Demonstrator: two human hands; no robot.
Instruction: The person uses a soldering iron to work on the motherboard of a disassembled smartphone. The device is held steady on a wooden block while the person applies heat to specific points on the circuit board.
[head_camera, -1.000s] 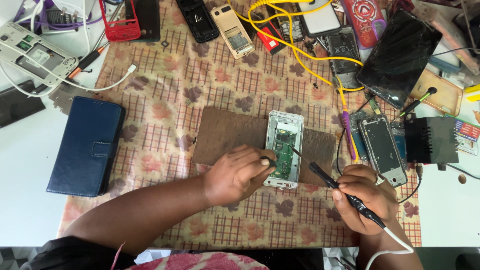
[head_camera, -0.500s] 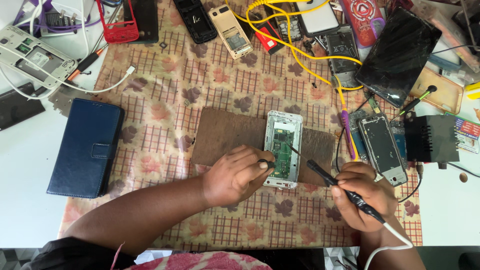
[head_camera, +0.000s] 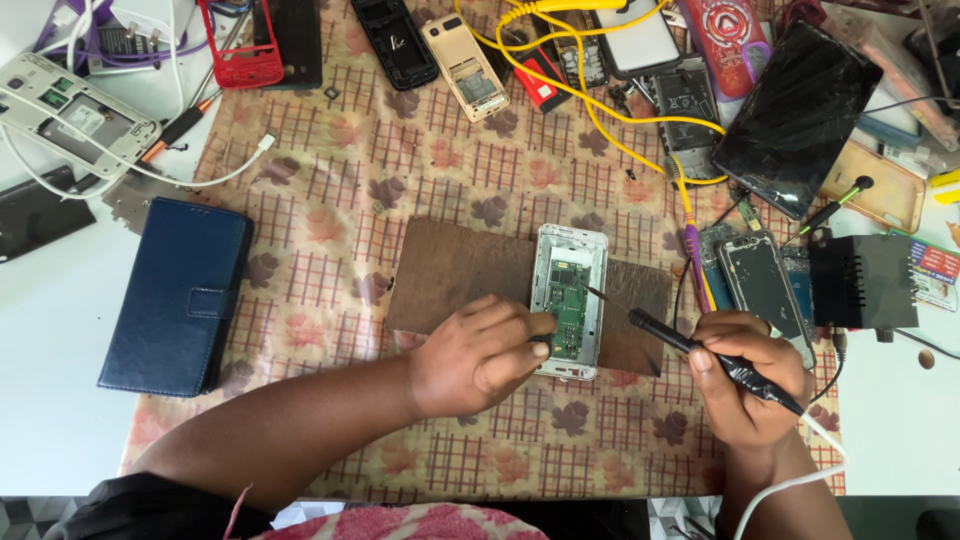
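Note:
An opened white phone (head_camera: 568, 300) with a bare green circuit board lies on a brown board (head_camera: 450, 270) in the middle of the patterned cloth. My left hand (head_camera: 478, 355) rests against the phone's lower left edge, fingertips pinching a small dark tool at the circuit board. My right hand (head_camera: 748, 378) grips a black soldering iron (head_camera: 690, 345) with a white cord; its thin tip touches the upper right part of the circuit board.
A dark blue wallet case (head_camera: 180, 295) lies at the left. Opened phones, a yellow cable (head_camera: 600, 90) and a cracked black tablet (head_camera: 798, 118) crowd the far edge. Another opened phone (head_camera: 758, 285) and a black box (head_camera: 862, 282) sit to the right.
The soldering iron's tip has moved slightly up along the circuit board. My left hand has stayed in place at the phone.

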